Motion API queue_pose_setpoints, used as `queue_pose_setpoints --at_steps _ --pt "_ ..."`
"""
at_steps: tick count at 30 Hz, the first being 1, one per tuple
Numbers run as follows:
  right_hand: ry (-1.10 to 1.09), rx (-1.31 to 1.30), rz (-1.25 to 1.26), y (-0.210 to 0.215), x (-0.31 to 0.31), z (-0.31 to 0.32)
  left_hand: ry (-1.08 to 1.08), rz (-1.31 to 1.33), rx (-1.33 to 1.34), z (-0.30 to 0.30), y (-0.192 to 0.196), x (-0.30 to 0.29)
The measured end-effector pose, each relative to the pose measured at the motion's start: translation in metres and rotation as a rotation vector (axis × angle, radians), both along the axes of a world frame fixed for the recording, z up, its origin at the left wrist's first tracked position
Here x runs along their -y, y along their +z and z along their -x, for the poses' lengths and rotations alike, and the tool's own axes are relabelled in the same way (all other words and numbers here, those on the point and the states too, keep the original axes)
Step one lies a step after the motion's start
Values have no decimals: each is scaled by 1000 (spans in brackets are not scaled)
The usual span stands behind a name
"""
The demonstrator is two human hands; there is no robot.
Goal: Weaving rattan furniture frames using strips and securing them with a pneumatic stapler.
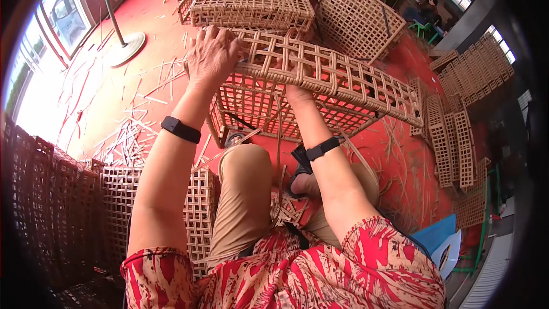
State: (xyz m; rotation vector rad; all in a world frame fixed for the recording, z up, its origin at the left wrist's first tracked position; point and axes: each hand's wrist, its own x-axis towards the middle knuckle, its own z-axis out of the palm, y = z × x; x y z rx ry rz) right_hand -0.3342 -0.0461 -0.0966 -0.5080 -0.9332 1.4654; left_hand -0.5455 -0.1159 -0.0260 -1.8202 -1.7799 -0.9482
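Note:
A woven rattan basket (337, 71) with an open square lattice stands tilted in front of my knees. My left hand (214, 54) wraps over its upper left edge, the fingers curled across the rim. Under the top lattice my right hand (299, 88) reaches into the basket; its fingers are mostly hidden behind the woven strips, so what they hold does not show. Loose rattan strands (278, 120) hang down near my right wrist. Each wrist has a black band.
Finished lattice baskets (249, 0) are piled ahead, with a leaning panel (357, 17) beside them. More woven pieces (154, 194) stand at my left, others (452, 137) at the right. Cut strips (128, 143) litter the red floor. A round pole base (127, 48) stands far left.

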Motion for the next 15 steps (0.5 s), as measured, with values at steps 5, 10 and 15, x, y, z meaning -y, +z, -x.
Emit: queue_pose_setpoints --at_steps 5,10,15 --pt "49 -86 76 2 -25 -2 74 37 -87 -5 -2 -16" --pt "-33 358 -43 -8 -6 -3 67 54 -22 -8 3 -37" --pt "95 838 70 -166 94 6 25 0 -69 -3 5 -56"
